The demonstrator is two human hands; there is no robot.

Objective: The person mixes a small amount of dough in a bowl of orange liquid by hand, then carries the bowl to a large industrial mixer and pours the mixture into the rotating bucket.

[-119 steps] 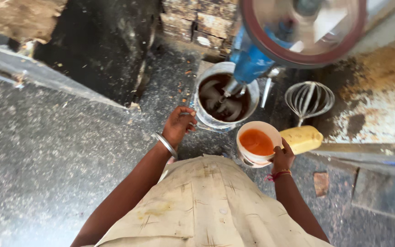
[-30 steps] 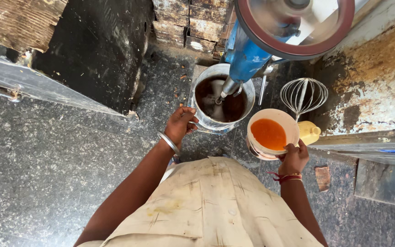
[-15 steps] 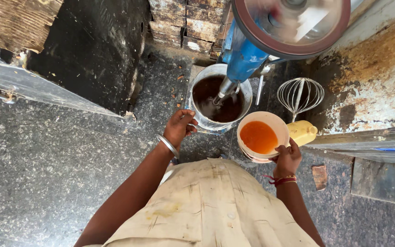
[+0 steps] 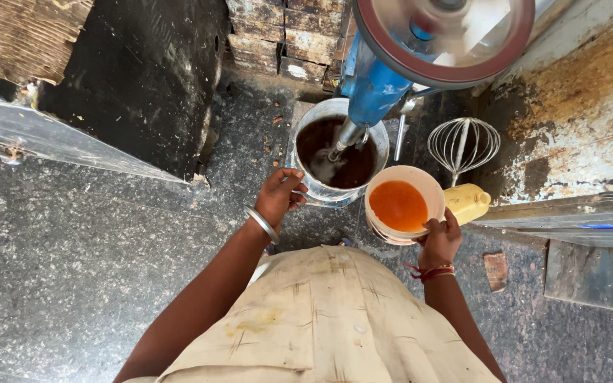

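Foreground: a person in a cream shirt (image 4: 328, 319) is standing over a speckled stone floor (image 4: 72, 248), filling the lower centre of the frame, both forearms reaching up toward the middle.

Right hand: the right hand (image 4: 440, 241) is gripping the near rim of a pale bowl (image 4: 427, 191) of orange liquid (image 4: 399, 206) — fingers closed on the edge, red threads at the wrist — just right of centre.

Left hand: the left hand (image 4: 280, 196), a metal bangle (image 4: 262, 224) on its wrist, is resting against the lower-left wall of a metal bucket (image 4: 303, 128); the fingers are curled loosely and touching it, and whether they are actually clasping it cannot be told.

Key relation: the bowl is sitting just right of and slightly below the bucket, rims nearly touching; the bucket's open mouth is lying up and to the left of the right hand's grip, and the left hand is the nearer one to the bucket.

Bucket: dark brown liquid (image 4: 352, 167) is being churned by the shaft of a blue mixer (image 4: 372, 85).

Beside it: a yellow bottle (image 4: 468, 202) is lying behind the bowl; a wire whisk (image 4: 462, 145) is standing just above it.

Far: a blurred red-rimmed wheel (image 4: 445, 35) is spinning at the top — brick (image 4: 285, 35) behind, a dark slab (image 4: 136, 78) at upper left.
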